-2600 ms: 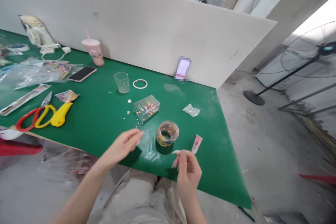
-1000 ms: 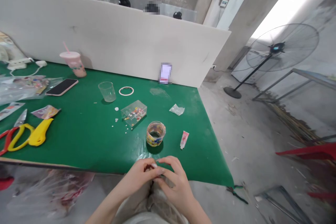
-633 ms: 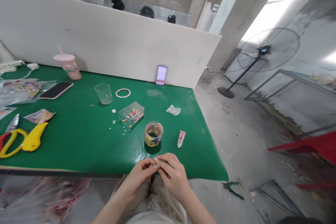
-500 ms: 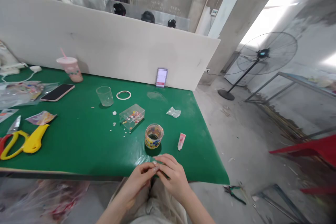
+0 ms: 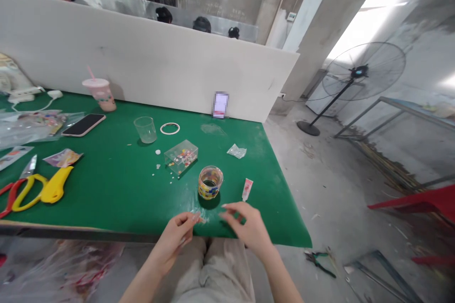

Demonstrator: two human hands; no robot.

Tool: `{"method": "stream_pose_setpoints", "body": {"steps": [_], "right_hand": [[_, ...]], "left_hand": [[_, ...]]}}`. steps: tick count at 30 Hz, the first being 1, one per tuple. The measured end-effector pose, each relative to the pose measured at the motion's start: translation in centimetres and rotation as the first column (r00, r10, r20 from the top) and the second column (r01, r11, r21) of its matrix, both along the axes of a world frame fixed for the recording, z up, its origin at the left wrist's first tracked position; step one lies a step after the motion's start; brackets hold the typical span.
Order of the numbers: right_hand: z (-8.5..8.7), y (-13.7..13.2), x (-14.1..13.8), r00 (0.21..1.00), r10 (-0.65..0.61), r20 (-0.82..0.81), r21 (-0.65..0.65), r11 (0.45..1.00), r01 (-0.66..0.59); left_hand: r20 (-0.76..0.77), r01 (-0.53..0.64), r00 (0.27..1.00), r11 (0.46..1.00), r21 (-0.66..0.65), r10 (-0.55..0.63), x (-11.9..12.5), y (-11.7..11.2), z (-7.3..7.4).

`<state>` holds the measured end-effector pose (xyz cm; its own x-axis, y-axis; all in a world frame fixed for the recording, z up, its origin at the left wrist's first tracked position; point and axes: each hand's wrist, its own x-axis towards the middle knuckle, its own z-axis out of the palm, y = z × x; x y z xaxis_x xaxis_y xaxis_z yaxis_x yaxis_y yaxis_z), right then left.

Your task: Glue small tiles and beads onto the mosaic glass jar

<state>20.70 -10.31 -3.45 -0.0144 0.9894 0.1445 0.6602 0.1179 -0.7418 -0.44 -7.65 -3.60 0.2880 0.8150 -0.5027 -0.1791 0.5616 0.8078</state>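
Observation:
My left hand (image 5: 177,234) is closed in a pinch over the table's front edge; a tiny pale piece seems to show at its fingertips, too small to name. My right hand (image 5: 249,227) hangs apart from it, thumb and fingers separated around nothing visible. Just beyond both hands stands a round clear cup (image 5: 209,193) with yellow, blue and white mosaic tiles on its side. A small pink-and-white tube (image 5: 247,189) lies right of the cup, near my right fingertips. Behind the cup, left, a clear box (image 5: 188,150) holds small colourful pieces.
On the green table (image 5: 121,184) are loose white bits, a clear plastic cup (image 5: 146,131), a white ring (image 5: 169,124), a crumpled plastic bag (image 5: 237,151), scissors (image 5: 30,189), a phone (image 5: 84,125) and a pink tumbler (image 5: 101,94). A lit phone (image 5: 221,104) leans on the white partition (image 5: 170,66).
My hands, together before, have moved apart: the left to the left, the right to the right with its fingers loosened. The view has shifted slightly.

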Motion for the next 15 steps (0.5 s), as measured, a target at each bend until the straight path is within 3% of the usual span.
{"method": "stream_pose_setpoints", "body": {"steps": [3, 5, 11, 15], "right_hand": [[-0.3, 1.7, 3.5, 0.957, -0.266, 0.114, -0.194, 0.939, 0.284], [-0.7, 3.3, 5.1, 0.923, -0.335, 0.192, -0.317, 0.868, 0.381], [-1.4, 7.8, 6.2, 0.942, -0.278, 0.187, -0.633, 0.699, 0.332], [-2.0, 8.5, 6.7, 0.959, -0.268, 0.090, -0.712, 0.656, 0.250]], "left_hand": [[0.091, -0.062, 0.994, 0.996, -0.067, 0.068, -0.5, 0.0, -0.4], [0.149, -0.090, 0.983, 0.990, -0.112, 0.107, -0.6, -0.1, -0.5], [0.287, -0.107, 0.943, 0.968, -0.226, 0.171, -0.2, -0.6, 0.0], [0.345, -0.128, 0.914, 0.959, -0.253, 0.213, -0.1, -0.7, 0.6]]}}
